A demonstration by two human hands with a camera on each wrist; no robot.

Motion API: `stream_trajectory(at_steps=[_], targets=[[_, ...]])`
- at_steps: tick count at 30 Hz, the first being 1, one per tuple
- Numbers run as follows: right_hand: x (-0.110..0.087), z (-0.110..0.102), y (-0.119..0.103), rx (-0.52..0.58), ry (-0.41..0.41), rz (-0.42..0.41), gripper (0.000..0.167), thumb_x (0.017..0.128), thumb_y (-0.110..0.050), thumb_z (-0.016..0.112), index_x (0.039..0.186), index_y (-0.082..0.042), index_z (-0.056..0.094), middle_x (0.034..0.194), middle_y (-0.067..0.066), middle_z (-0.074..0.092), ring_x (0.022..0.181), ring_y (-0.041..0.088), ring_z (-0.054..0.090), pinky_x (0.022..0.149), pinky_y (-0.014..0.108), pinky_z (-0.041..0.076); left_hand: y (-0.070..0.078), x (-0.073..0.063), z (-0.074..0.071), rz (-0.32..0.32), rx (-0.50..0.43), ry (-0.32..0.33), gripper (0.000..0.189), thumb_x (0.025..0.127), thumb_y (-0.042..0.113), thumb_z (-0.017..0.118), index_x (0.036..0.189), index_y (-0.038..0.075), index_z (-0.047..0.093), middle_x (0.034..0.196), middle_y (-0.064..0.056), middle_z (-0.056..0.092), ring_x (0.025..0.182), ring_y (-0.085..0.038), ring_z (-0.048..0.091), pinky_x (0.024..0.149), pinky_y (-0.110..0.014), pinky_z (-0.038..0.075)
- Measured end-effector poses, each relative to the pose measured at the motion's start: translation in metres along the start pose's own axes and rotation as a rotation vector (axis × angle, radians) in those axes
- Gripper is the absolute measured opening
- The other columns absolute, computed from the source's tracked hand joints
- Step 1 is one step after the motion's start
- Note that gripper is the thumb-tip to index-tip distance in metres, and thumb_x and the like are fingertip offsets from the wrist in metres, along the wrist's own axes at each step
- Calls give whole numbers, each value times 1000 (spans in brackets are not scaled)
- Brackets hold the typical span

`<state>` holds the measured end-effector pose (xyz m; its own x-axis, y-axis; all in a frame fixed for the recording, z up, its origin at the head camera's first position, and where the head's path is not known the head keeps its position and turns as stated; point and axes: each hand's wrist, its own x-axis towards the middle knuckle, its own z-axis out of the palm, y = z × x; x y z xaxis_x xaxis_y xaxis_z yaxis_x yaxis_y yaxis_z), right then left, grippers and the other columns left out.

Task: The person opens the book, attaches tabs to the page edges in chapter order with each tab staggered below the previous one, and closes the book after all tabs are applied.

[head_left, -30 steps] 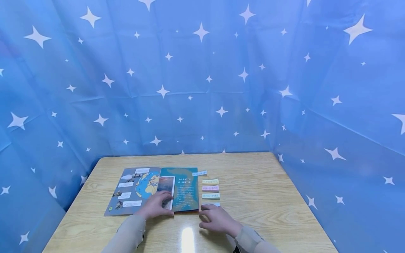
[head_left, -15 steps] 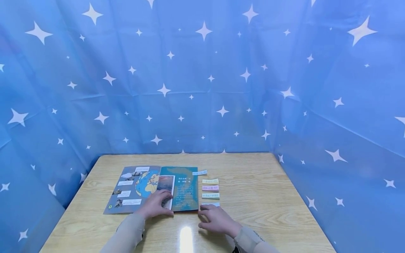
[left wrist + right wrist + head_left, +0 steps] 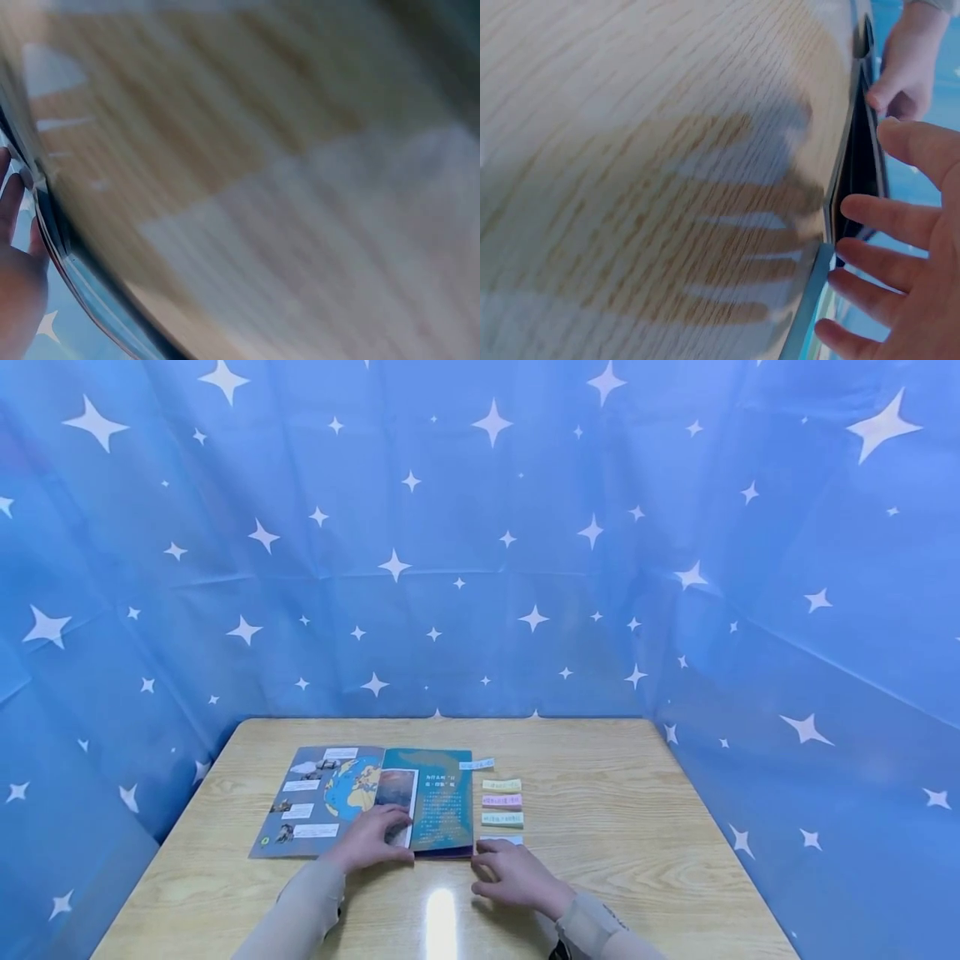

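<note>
An open picture book lies on the table, a globe printed on its grey left page and text on its teal right page. My left hand rests on its lower middle, fingers over a picture panel near the fold. By the lower right corner is my right hand, its fingers spread and slightly bent in the right wrist view, near the page edges. A pale blue paper strip sits just beyond those fingers, partly hidden. In the left wrist view a hand shows at the left edge.
Yellow, pink and green written paper strips lie in a column right of the book. Another blue strip overlaps the book's upper right edge. A star-patterned blue curtain stands behind the wooden table.
The head view has tilted slightly, so the table and book sit a little higher in it. Both hands keep nearly the same places by the book.
</note>
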<state>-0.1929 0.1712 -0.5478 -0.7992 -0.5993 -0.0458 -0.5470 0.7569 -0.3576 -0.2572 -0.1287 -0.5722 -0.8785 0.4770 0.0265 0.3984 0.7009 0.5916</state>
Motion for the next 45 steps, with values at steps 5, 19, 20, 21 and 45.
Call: stream_trajectory(at_steps=[5, 19, 20, 21, 45], targets=[[-1, -1, -2, 15, 26, -10, 43, 89, -41, 67, 119, -10, 69, 132, 16, 57, 122, 30, 54, 102, 44, 43, 0, -4, -3, 31, -33, 56, 58, 76, 48, 79, 119, 10, 68, 117, -6, 67, 111, -30, 60, 95, -49, 47], [23, 13, -34, -64, 77, -116, 58, 88, -41, 68, 131, -4, 59, 138, 23, 51, 126, 33, 50, 102, 39, 43, 32, -8, -10, 168, 225, 204, 80, 80, 28, 79, 149, 29, 39, 137, -1, 53, 109, -25, 61, 86, -44, 53], [26, 15, -37, -84, 83, -122, 59, 87, -43, 68, 131, -3, 59, 138, 23, 51, 127, 33, 50, 103, 39, 43, 36, -5, -11, 200, 254, 211, 84, 79, 25, 79, 151, 30, 35, 140, -2, 51, 110, -26, 60, 87, -45, 53], [29, 17, -39, -103, 83, -127, 61, 87, -44, 67, 131, -3, 59, 138, 23, 50, 128, 33, 48, 104, 40, 42, 40, -2, -11, 233, 287, 219, 87, 79, 23, 80, 152, 30, 32, 143, -4, 48, 112, -28, 59, 88, -46, 52], [39, 34, -43, -151, 19, -103, 72, 86, -50, 65, 141, -6, 51, 146, 23, 42, 135, 41, 36, 109, 45, 34, 84, 3, -32, 291, 1288, 142, 59, 81, 22, 75, 138, 21, 57, 161, -3, 16, 148, -28, 2, 111, -65, 0]])
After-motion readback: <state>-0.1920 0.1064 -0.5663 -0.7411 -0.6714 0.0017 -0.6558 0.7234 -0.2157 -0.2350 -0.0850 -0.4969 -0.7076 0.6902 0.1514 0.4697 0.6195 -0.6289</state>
